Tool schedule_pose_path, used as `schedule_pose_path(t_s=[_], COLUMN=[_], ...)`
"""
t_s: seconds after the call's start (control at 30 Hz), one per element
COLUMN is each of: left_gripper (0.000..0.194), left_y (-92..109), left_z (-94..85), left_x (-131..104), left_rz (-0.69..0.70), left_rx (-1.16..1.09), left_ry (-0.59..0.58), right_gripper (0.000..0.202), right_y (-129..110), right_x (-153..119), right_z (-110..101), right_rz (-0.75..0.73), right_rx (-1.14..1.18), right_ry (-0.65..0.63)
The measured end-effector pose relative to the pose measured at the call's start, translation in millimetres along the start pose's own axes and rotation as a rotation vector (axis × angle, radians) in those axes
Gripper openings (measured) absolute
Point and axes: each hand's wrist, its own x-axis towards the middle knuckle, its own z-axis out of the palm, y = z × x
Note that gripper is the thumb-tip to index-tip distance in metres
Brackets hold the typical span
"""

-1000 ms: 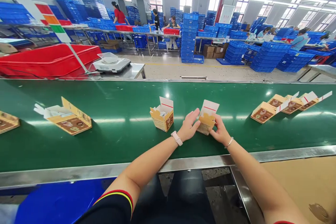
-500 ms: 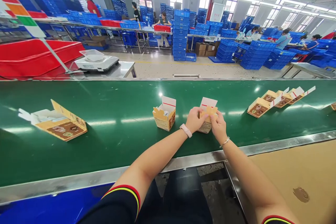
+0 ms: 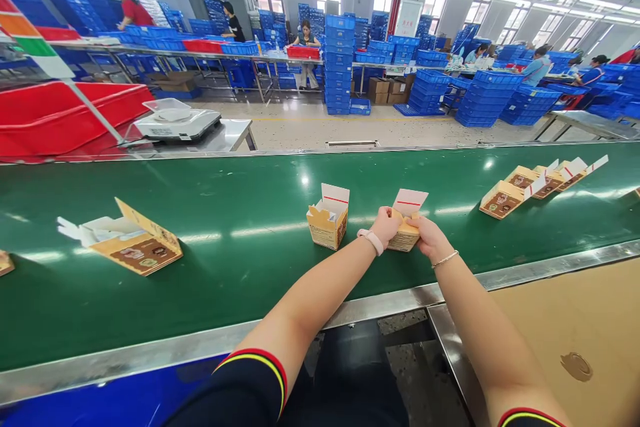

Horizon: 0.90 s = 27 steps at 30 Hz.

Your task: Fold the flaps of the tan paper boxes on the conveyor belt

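Both hands are at a small tan and brown box (image 3: 404, 240) on the green belt (image 3: 240, 293); its white flap with a red line stands up at the back. My left hand (image 3: 386, 225) pinches the box's top left edge. At the top right edge, the fingers of my right hand (image 3: 429, 236) are closed on the same box. Just left of them stands a similar box (image 3: 327, 227), its top open and its back flap raised. Farther left, a larger-looking open box (image 3: 145, 253) lies tilted with its flaps spread.
Several boxes (image 3: 501, 200) with raised flaps sit on the belt at the right. Metal edging (image 3: 390, 303) runs along the belt's near side, with cardboard (image 3: 575, 320) at lower right. Beyond are a white scale (image 3: 177, 123), a red bin (image 3: 65, 117), stacked blue crates (image 3: 339, 67) and seated people.
The boxes near my hands and at the left have shifted right in view. My fingers have moved apart from the box's middle to its two sides, and its tan front flap looks lower.
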Motion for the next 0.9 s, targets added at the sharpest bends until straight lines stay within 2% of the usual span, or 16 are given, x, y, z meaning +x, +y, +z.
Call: schedule_pose_path(t_s=[0.1, 0.17, 0.27, 0.33, 0.4, 0.47, 0.53, 0.57, 0.63, 0.7, 0.73, 0.77, 0.83, 0.9], left_gripper=[0.030, 0.025, 0.025, 0.023, 0.018, 0.013, 0.010, 0.010, 0.013, 0.019, 0.026, 0.035, 0.047, 0.046], left_y=[1, 2, 4, 2, 0, -2, -2, -2, 2, 6, 8, 8, 7, 3], left_z=[10.5, 11.7, 2.6, -9.9, -26.3, -45.5, -66.3, -76.9, -97.3, -114.8, -121.6, -126.7, -131.5, -130.4], left_x=[2, -1, -19, -40, -65, -87, -101, -104, -98, -82, -72, -62, -43, -31], left_rz=[-0.034, -0.025, 0.063, 0.149, 0.235, 0.307, 0.398, 0.457, 0.614, 0.743, 0.771, 0.775, 0.761, 0.778], left_rx=[0.003, -0.005, -0.018, 0.023, 0.098, 0.152, 0.168, 0.170, 0.163, 0.181, 0.210, 0.257, 0.367, 0.460], left_ry=[-0.021, -0.031, -0.007, -0.048, -0.141, -0.216, -0.224, -0.194, -0.025, 0.213, 0.290, 0.304, 0.159, -0.009], right_gripper=[0.027, 0.034, 0.069, 0.088, 0.095, 0.102, 0.112, 0.116, 0.113, 0.102, 0.096, 0.091, 0.084, 0.074], right_y=[-5, -3, 6, 11, 10, 4, -3, -5, -5, 3, 8, 15, 27, 36], right_x=[-5, -11, -19, -17, -9, 2, 9, 11, 9, 2, -2, -5, -9, -9], right_z=[-2, -7, -23, -40, -58, -71, -73, -69, -48, -17, 1, 17, 46, 63], right_rz=[-0.010, -0.117, -0.412, -0.528, -0.554, -0.591, -0.652, -0.700, -0.833, -0.956, -0.989, -1.002, -0.987, -0.953], right_rx=[0.004, 0.009, -0.142, -0.295, -0.386, -0.481, -0.628, -0.696, -0.769, -0.762, -0.746, -0.729, -0.684, -0.621], right_ry=[0.002, 0.009, -0.038, -0.020, 0.150, 0.416, 0.616, 0.653, 0.583, 0.359, 0.214, 0.069, -0.141, -0.207])
